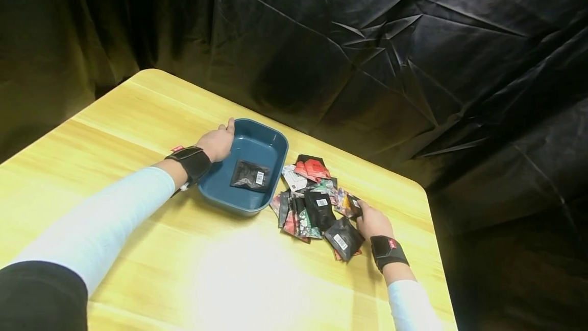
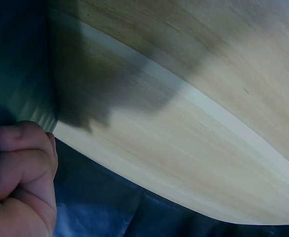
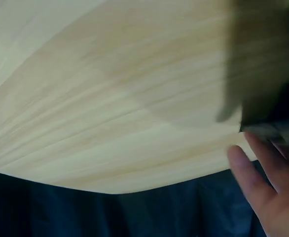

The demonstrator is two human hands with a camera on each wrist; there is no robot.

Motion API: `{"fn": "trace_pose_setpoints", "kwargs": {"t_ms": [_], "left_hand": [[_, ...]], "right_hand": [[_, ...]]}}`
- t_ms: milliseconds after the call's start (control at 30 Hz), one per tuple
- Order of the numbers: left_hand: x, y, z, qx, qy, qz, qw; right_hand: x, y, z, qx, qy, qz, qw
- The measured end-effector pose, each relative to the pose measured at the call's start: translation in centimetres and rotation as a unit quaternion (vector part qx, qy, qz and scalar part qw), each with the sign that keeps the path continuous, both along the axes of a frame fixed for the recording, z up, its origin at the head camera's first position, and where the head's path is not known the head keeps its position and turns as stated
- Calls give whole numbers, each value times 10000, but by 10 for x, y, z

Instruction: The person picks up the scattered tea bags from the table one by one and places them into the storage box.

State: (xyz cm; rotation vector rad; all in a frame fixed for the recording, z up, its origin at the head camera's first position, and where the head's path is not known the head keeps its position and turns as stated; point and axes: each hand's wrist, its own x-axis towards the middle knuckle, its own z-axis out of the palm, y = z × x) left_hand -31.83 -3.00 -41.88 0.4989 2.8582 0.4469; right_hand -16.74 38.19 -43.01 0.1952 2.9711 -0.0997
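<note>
A dark blue rectangular basin (image 1: pixel 259 147) stands on the wooden table with one black packet (image 1: pixel 250 175), bearing a white label, inside it. My left hand (image 1: pixel 219 142) grips the basin's left rim; in the left wrist view its fingers (image 2: pixel 23 163) are curled against the wall. Right of the basin lies a loose pile of small packets (image 1: pixel 319 208), black, red, white and patterned. At the pile's right side my right hand (image 1: pixel 374 221) touches a colourful packet (image 1: pixel 344 203) with its fingertips. The right wrist view shows extended fingers (image 3: pixel 255 177) at a dark packet edge; the thumb is hidden.
The table (image 1: pixel 115 126) has rounded far corners. Black sheeting (image 1: pixel 321 40) hangs behind its far edge. Another black packet (image 1: pixel 344 239) with a white label lies at the near right of the pile, partly over a red one.
</note>
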Motion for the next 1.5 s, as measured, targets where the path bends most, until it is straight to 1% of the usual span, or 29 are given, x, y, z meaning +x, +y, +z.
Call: {"fn": "trace_pose_setpoints", "kwargs": {"t_ms": [100, 233, 300, 367, 500, 600, 700, 800, 933, 1100, 1300, 1400, 1500], "left_hand": [[-1, 0, 0, -39, -20, -2, 10000], [-1, 0, 0, -54, -40, -12, 10000], [0, 0, 1, -45, -49, -8, 10000], [0, 0, 2, -39, -35, 6, 10000], [1, 1, 2, -55, -49, 11, 10000], [1, 0, 1, -65, -64, 19, 10000], [1, 0, 0, -57, -47, 30, 10000], [2, 0, 0, -42, -27, 44, 10000], [2, 1, 0, -23, -47, 75, 10000], [2, 2, 0, -17, -30, 98, 9999], [1, 3, -2, 28, 8, 93, 10000], [0, 2, -2, 66, 27, 123, 9999], [-1, 1, -3, 61, 9, 114, 9999]], "right_hand": [[2, -1, 2, 267, 532, 84, 9982], [-1, -9, 10, 277, 1193, 119, 9924], [-6, -19, 17, 226, 1390, 193, 9898], [-11, -34, 26, 163, 1491, 332, 9881], [-22, -69, 40, 126, 1741, 857, 9809], [-31, -97, 45, 207, 2032, 1384, 9691], [-38, -123, 48, 297, 2247, 1810, 9570], [-43, -146, 51, 312, 2318, 2117, 9489], [-48, -173, 56, 430, 2288, 2387, 9428], [-55, -200, 56, 670, 2215, 2580, 9380], [-56, -221, 58, 735, 2187, 2752, 9333], [-57, -228, 57, 666, 2105, 2791, 9346], [-57, -232, 55, 438, 1832, 2780, 9419]]}}
